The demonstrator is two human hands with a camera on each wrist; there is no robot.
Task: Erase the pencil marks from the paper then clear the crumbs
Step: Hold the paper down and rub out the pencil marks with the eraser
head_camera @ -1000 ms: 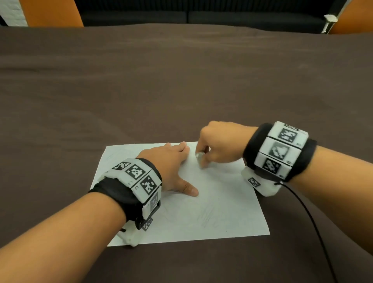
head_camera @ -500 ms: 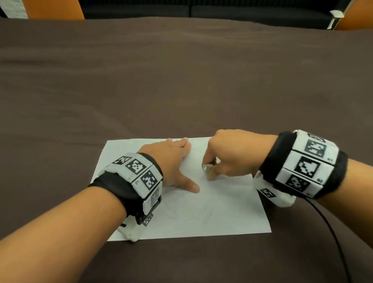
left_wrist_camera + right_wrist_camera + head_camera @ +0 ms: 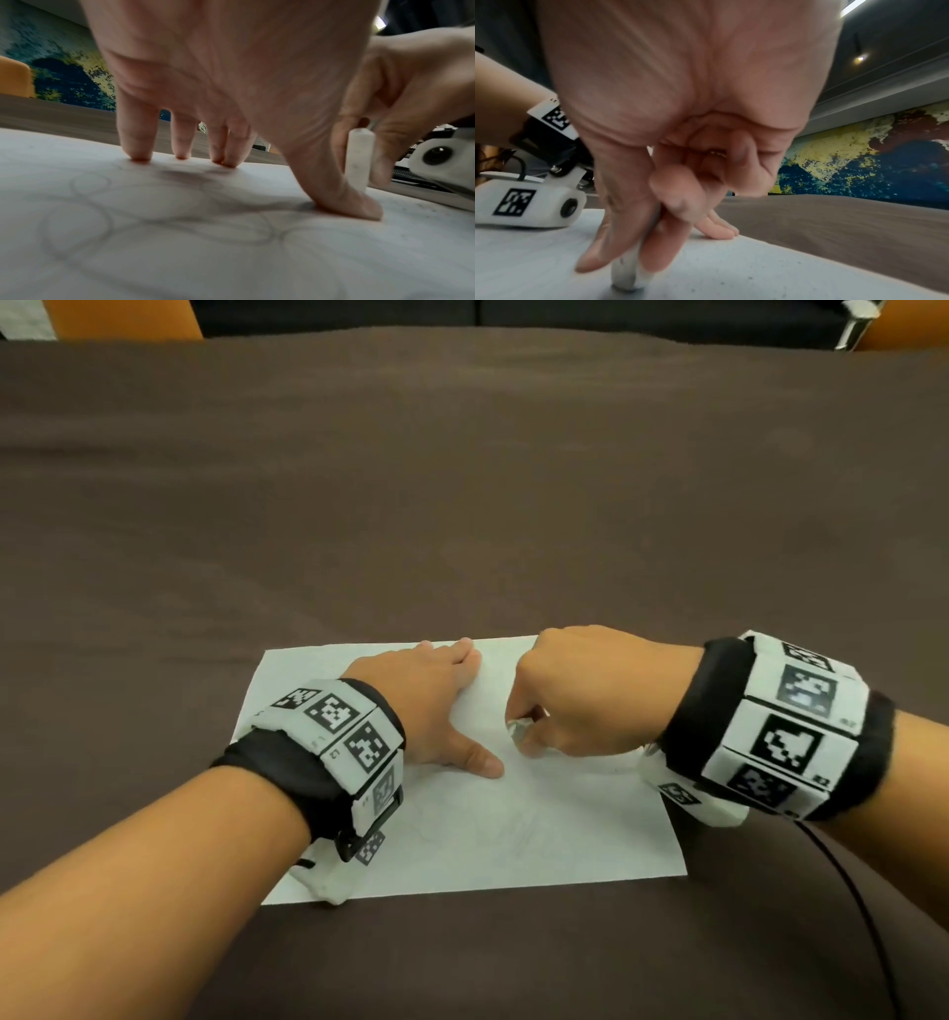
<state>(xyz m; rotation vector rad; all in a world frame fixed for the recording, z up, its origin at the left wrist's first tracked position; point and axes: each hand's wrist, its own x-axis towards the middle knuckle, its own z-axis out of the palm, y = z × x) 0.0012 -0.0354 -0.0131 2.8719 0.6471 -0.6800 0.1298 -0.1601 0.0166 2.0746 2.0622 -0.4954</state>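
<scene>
A white sheet of paper (image 3: pixel 554 845) lies on the brown table, with faint looping pencil marks (image 3: pixel 180 219) across its middle. My left hand (image 3: pixel 436 706) lies flat on the sheet, fingers straight and thumb spread, pressing it down. My right hand (image 3: pixel 570 695) pinches a small white eraser (image 3: pixel 517 729) upright between thumb and fingertips. The eraser (image 3: pixel 628 278) stands with its lower end on the paper, just right of my left thumb (image 3: pixel 347 201). Small dark crumbs (image 3: pixel 731 282) speckle the sheet near the eraser.
The brown table (image 3: pixel 462 505) stretches far beyond the paper on all sides. Orange chair backs (image 3: pixel 123 318) and a dark sofa stand past the far edge. A black cable (image 3: pixel 862 916) runs from my right wrist toward the near edge.
My right hand with the eraser has slid nearer along the paper, from beside my left fingertips to beside my left thumb. The left hand has stayed pressed in place.
</scene>
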